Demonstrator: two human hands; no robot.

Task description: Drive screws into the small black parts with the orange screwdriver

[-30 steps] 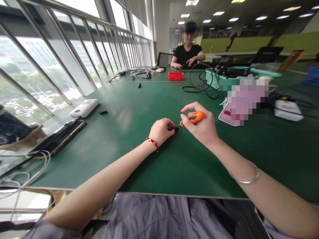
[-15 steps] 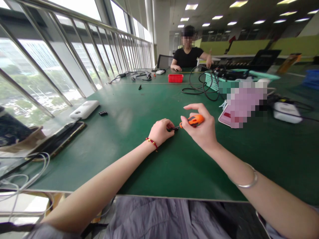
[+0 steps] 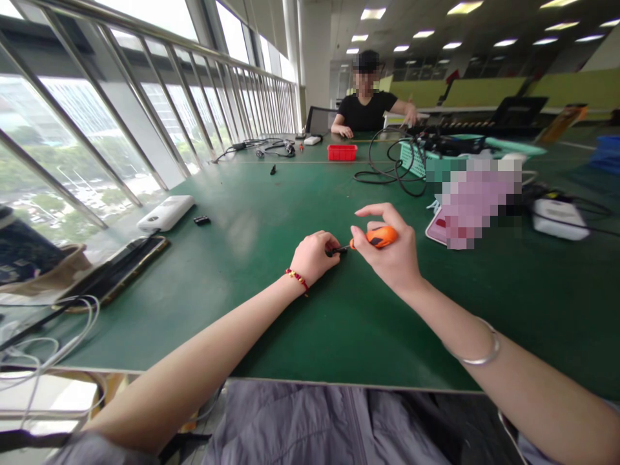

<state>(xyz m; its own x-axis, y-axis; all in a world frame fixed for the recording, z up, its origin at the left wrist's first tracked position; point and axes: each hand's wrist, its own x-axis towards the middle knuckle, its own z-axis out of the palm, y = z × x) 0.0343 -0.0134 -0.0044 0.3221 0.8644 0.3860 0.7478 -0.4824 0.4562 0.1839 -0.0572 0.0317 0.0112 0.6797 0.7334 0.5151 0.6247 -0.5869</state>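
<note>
My right hand point(image 3: 390, 252) is closed round an orange-handled screwdriver point(image 3: 379, 236), its tip pointing left. My left hand point(image 3: 314, 256) rests on the green table point(image 3: 271, 213) with its fingers curled round a small black part point(image 3: 334, 250), which the screwdriver tip touches. Most of the part is hidden under my fingers. A red bead bracelet is on my left wrist and a silver bangle on my right forearm.
A white power bank point(image 3: 166, 212), a small black piece point(image 3: 201, 220) and a phone point(image 3: 119, 271) lie at the left. A pink blurred object point(image 3: 472, 203), black cables point(image 3: 394, 168) and a white device point(image 3: 559, 218) lie at the right. Far off stands a red tray point(image 3: 341, 152), with another person point(image 3: 371, 97) seated behind it.
My hands stay together at the small part, barely shifted. The person at the far end has reached one arm out to the right.
</note>
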